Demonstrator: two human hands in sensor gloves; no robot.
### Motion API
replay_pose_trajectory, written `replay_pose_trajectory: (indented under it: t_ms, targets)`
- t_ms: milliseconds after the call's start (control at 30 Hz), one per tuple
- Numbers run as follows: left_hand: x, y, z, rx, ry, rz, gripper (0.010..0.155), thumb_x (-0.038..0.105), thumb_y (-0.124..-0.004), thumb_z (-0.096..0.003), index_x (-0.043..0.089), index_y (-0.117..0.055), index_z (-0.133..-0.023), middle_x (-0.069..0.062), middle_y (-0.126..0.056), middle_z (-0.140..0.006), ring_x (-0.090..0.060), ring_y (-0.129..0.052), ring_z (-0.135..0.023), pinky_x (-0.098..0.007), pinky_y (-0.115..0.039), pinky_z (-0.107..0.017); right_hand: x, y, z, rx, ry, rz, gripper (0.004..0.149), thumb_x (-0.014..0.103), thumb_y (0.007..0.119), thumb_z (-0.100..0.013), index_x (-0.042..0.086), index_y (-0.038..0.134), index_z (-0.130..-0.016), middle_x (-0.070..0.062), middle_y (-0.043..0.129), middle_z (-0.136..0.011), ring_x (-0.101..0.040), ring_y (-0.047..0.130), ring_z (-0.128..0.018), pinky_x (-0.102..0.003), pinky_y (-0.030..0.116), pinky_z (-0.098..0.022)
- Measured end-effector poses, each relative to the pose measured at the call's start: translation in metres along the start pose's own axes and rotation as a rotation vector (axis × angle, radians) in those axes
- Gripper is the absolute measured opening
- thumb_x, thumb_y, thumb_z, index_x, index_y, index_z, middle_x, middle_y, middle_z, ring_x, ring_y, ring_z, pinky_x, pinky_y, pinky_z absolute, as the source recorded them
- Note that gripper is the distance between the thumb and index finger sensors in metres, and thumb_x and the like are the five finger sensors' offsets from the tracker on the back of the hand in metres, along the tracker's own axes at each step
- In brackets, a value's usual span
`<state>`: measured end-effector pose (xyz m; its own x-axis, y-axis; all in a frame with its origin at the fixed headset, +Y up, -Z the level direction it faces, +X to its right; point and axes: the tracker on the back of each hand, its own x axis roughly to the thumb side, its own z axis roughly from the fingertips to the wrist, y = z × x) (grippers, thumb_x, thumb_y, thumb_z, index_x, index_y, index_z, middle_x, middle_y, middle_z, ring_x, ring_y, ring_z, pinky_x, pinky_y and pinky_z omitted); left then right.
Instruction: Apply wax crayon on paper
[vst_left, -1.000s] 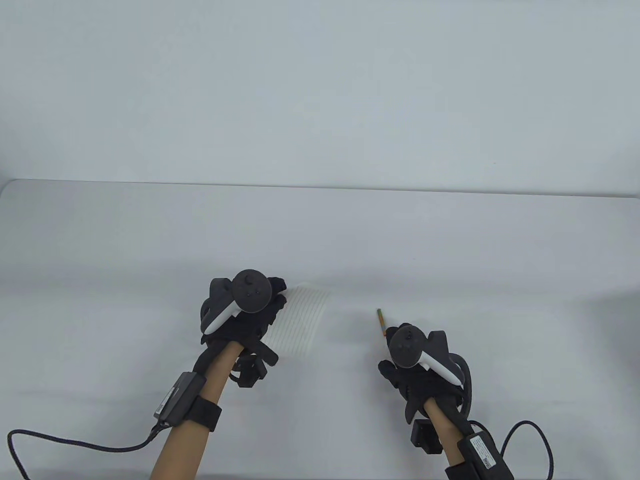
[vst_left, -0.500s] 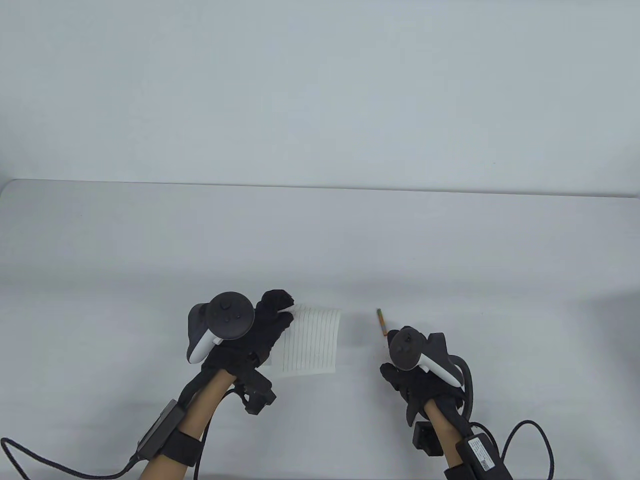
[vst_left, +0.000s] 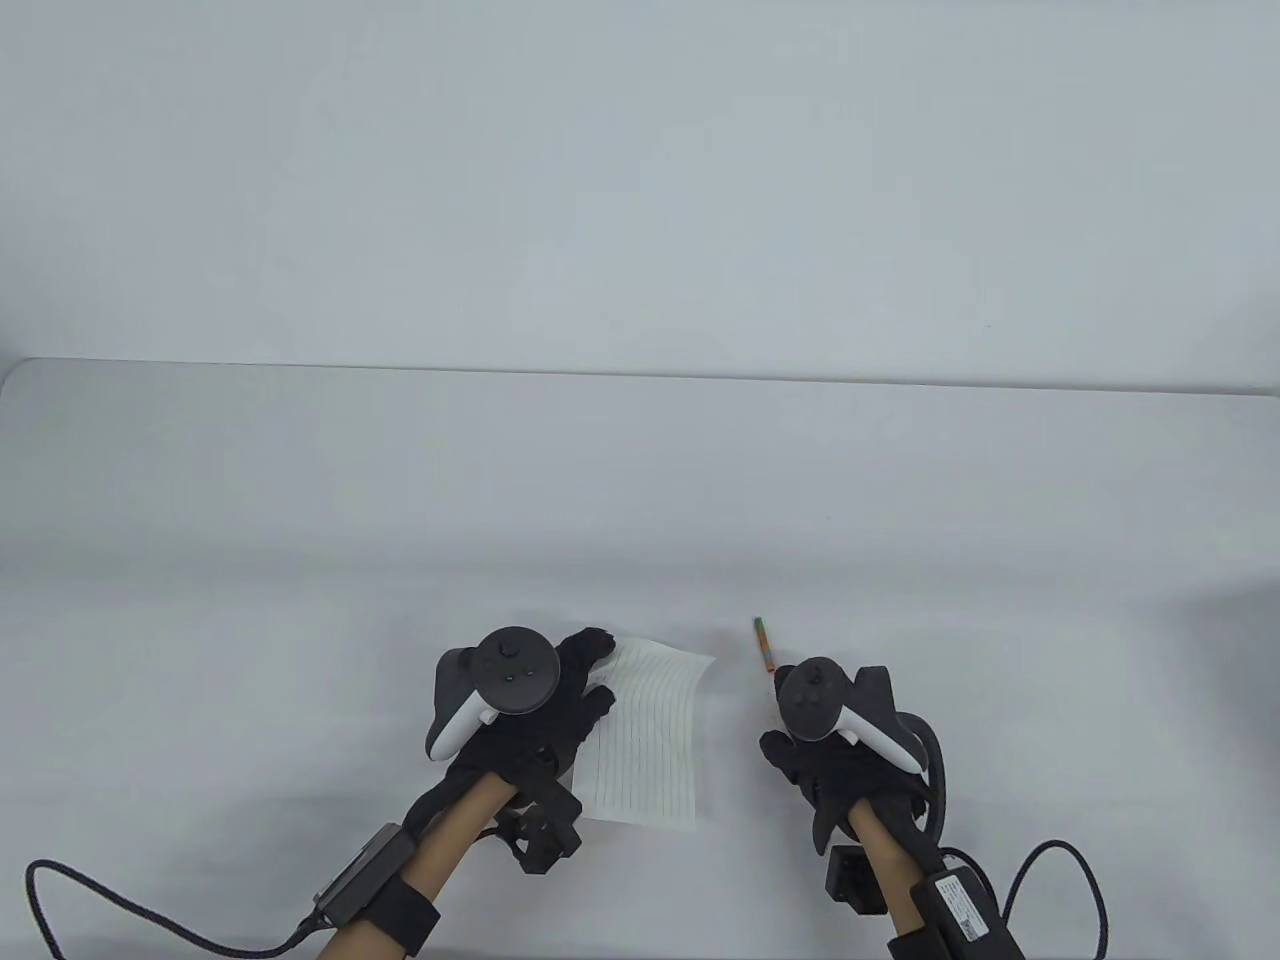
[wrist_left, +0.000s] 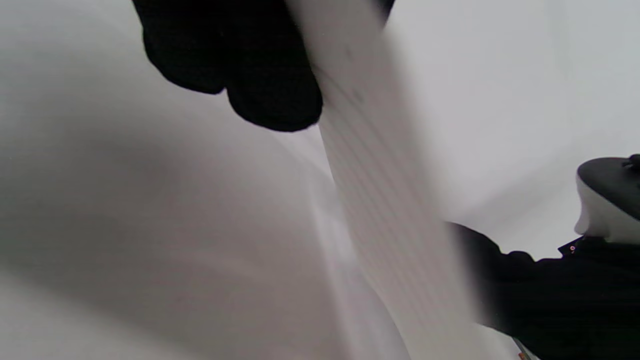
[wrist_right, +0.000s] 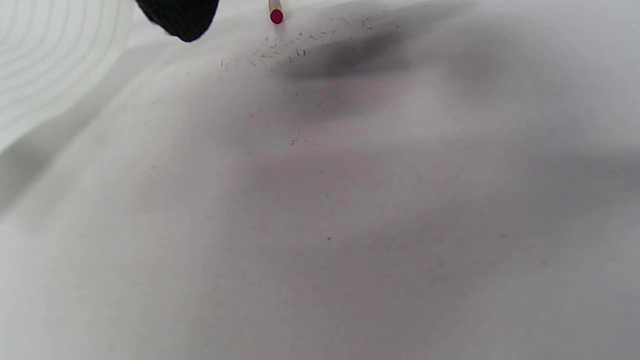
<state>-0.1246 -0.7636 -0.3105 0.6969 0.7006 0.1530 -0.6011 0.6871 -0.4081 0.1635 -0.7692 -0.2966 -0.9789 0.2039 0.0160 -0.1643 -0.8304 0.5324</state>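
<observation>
A lined sheet of paper (vst_left: 650, 735) is at the near middle of the table, its far right corner curled up. My left hand (vst_left: 585, 685) grips its left edge; in the left wrist view my fingers (wrist_left: 240, 65) pinch the blurred paper (wrist_left: 380, 190). A thin wax crayon (vst_left: 764, 642) lies on the table right of the paper, its near end hidden behind my right hand (vst_left: 800, 745). In the right wrist view the crayon's red end (wrist_right: 275, 15) lies bare on the table, one fingertip (wrist_right: 177, 17) beside it and apart. The paper's edge (wrist_right: 45, 60) shows there at the left.
The white table (vst_left: 640, 480) runs back to a pale wall. Small dark crayon crumbs (wrist_right: 280, 50) are scattered near the crayon's end. Cables trail from both wrists at the near edge (vst_left: 150, 900).
My left hand has carried the paper to the right and nearer to me, turning it. The crayon and my right hand have stayed where they were.
</observation>
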Motion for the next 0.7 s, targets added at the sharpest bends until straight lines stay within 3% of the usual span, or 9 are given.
replay_pose_trajectory:
  t_ms: [133, 267, 433, 700]
  targets:
    - [-0.001, -0.010, -0.003, -0.027, 0.015, -0.068, 0.076, 0.021, -0.065, -0.0635, 0.015, -0.008, -0.114, -0.028, -0.021, -0.118, -0.020, -0.088, -0.073, -0.047, -0.067, -0.074, -0.001, 0.000, 0.000, 0.002, 0.001, -0.006, 0.073, 0.043, 0.059, -0.059, 0.019, 0.012, -0.110, -0.011, 0.004, -0.114, -0.037, 0.016, -0.106, -0.069, 0.024, -0.070]
    - [0.002, -0.013, -0.003, -0.020, 0.018, -0.136, 0.074, 0.020, -0.065, -0.0634, 0.018, -0.013, -0.116, -0.030, -0.017, -0.117, -0.018, -0.089, -0.072, -0.047, -0.068, -0.074, -0.002, -0.001, -0.001, 0.011, 0.004, -0.012, 0.073, 0.043, 0.059, -0.059, 0.019, 0.012, -0.110, -0.011, 0.004, -0.114, -0.037, 0.016, -0.106, -0.069, 0.024, -0.070]
    - [0.005, -0.015, -0.005, -0.025, 0.035, -0.223, 0.062, 0.021, -0.065, -0.0632, 0.016, -0.034, -0.117, -0.030, -0.019, -0.117, -0.018, -0.089, -0.072, -0.045, -0.068, -0.073, -0.002, 0.000, -0.002, 0.022, 0.008, -0.004, 0.072, 0.043, 0.059, -0.059, 0.019, 0.012, -0.110, -0.012, 0.004, -0.114, -0.037, 0.016, -0.106, -0.069, 0.025, -0.070]
    - [0.014, -0.023, -0.011, -0.093, 0.062, -0.354, 0.058, 0.021, -0.067, -0.0625, 0.010, -0.045, -0.115, -0.030, -0.022, -0.117, -0.018, -0.084, -0.077, -0.046, -0.062, -0.075, -0.001, 0.001, -0.002, 0.028, 0.009, 0.000, 0.073, 0.043, 0.059, -0.059, 0.019, 0.012, -0.109, -0.011, 0.004, -0.114, -0.037, 0.016, -0.106, -0.069, 0.025, -0.070]
